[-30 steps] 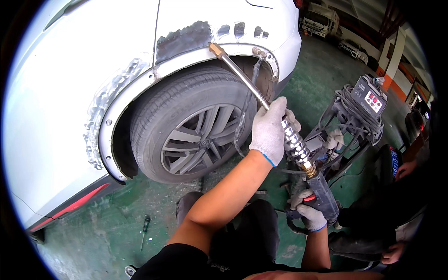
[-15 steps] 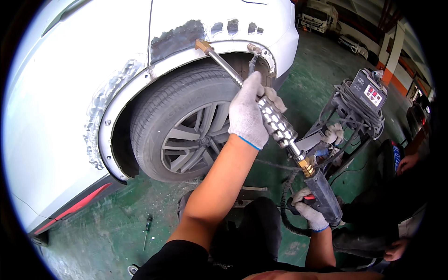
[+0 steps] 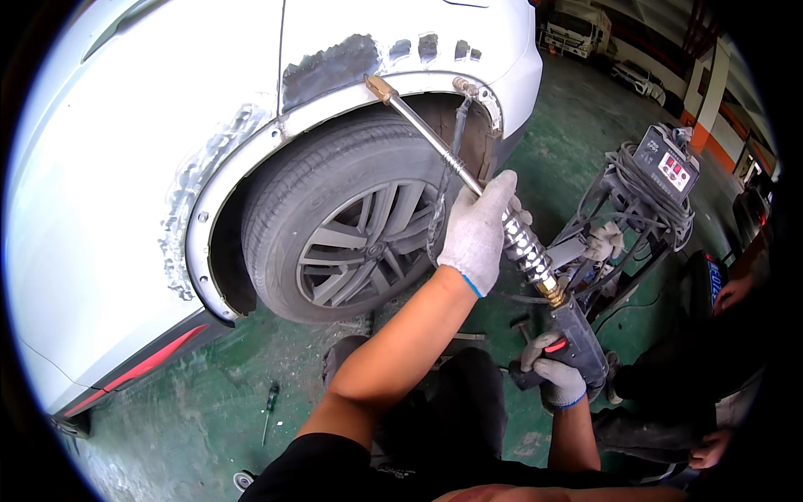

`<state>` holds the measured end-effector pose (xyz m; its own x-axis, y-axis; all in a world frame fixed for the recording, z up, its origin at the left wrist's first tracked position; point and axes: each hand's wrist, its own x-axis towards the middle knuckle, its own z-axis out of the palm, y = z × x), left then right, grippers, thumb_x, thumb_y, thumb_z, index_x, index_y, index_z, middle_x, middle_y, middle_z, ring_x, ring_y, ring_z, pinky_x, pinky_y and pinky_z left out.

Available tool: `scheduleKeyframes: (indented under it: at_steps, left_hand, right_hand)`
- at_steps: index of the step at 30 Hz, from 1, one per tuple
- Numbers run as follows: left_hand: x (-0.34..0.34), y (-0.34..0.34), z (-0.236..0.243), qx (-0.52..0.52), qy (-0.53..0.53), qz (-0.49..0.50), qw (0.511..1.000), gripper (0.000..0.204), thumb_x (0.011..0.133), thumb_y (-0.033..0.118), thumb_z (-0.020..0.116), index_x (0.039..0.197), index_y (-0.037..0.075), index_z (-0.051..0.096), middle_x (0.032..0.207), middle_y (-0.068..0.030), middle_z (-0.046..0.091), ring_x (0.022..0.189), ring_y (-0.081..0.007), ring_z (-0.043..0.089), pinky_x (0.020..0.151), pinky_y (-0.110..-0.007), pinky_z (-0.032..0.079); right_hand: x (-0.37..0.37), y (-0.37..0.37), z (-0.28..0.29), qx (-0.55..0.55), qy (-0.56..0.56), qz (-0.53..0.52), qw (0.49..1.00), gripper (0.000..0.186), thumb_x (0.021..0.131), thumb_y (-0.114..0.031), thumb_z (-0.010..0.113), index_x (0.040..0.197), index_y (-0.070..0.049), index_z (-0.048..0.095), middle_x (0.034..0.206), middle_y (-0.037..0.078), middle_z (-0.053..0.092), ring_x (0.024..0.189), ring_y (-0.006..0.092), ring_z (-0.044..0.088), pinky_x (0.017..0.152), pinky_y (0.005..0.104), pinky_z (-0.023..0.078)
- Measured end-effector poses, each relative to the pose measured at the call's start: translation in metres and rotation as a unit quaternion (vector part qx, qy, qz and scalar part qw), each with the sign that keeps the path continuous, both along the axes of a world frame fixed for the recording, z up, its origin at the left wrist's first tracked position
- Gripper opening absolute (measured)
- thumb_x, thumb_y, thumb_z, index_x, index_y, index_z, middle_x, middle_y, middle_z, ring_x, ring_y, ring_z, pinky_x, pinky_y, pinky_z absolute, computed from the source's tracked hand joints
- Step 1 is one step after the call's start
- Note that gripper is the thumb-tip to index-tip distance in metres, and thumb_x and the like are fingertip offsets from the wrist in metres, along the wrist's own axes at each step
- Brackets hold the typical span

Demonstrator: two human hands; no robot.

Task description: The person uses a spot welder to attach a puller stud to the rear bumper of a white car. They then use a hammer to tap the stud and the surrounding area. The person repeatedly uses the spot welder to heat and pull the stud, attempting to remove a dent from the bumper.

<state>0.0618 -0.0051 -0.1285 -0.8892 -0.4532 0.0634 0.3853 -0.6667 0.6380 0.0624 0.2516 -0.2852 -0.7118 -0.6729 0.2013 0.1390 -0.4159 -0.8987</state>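
Note:
A slide-hammer dent puller slants across the view, its copper-coloured tip touching or nearly touching the wheel-arch edge of a white car. My left hand, in a pale knit glove with a blue cuff, is wrapped round the upper part of its shiny dimpled sliding weight. Behind that weight, brass fittings join the puller to a dark gun-shaped grip. My gloved right hand closes round this grip's handle, near a red trigger. Above the arch is a bare dark metal patch.
A wheel sits inside the arch. On the right, a cart carries a control box and coiled cables. Another person's dark-clothed leg is close to my right. A screwdriver lies on the green floor.
My left hand has pulled the sliding weight back along the shaft, toward the grip, baring more of the rod. The right hand stays on the handle. The view has shifted slightly.

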Motion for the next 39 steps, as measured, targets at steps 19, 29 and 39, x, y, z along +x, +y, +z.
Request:
scheduleKeyframes:
  at_steps: [19,29,39]
  left_hand:
    - [-0.011,-0.025,0.008,0.074,0.067,-0.038,0.994,0.034,0.108,0.032,0.065,0.082,0.015,0.051,0.075,-0.0065,0.063,0.065,-0.0248,0.065,0.064,-0.042,0.058]
    - [-0.012,-0.026,-0.026,0.076,0.392,-0.283,0.872,0.049,0.109,0.040,0.052,0.069,0.020,0.032,0.063,0.0015,0.038,0.054,-0.0157,0.037,0.054,-0.034,0.031]
    - [-0.011,-0.001,-0.013,-0.010,0.009,-0.023,1.000,0.022,0.107,0.028,0.064,0.100,0.008,0.056,0.084,-0.0093,0.067,0.073,-0.0236,0.070,0.064,-0.039,0.059]
  right_hand:
    - [0.009,0.011,0.011,0.116,0.073,-0.065,0.988,0.023,0.085,-0.008,0.079,0.107,-0.004,0.070,0.101,0.010,0.071,0.099,0.0241,0.068,0.094,0.0416,0.055]
    - [-0.016,0.003,0.064,0.186,0.626,-0.269,0.708,0.032,0.070,-0.012,0.089,0.096,-0.007,0.070,0.097,0.010,0.070,0.094,0.0363,0.068,0.088,0.0454,0.055]
    - [-0.015,0.001,-0.031,-0.040,0.006,0.007,0.999,0.039,0.083,-0.012,0.086,0.116,-0.003,0.068,0.091,0.015,0.072,0.088,0.0302,0.070,0.088,0.0526,0.057]
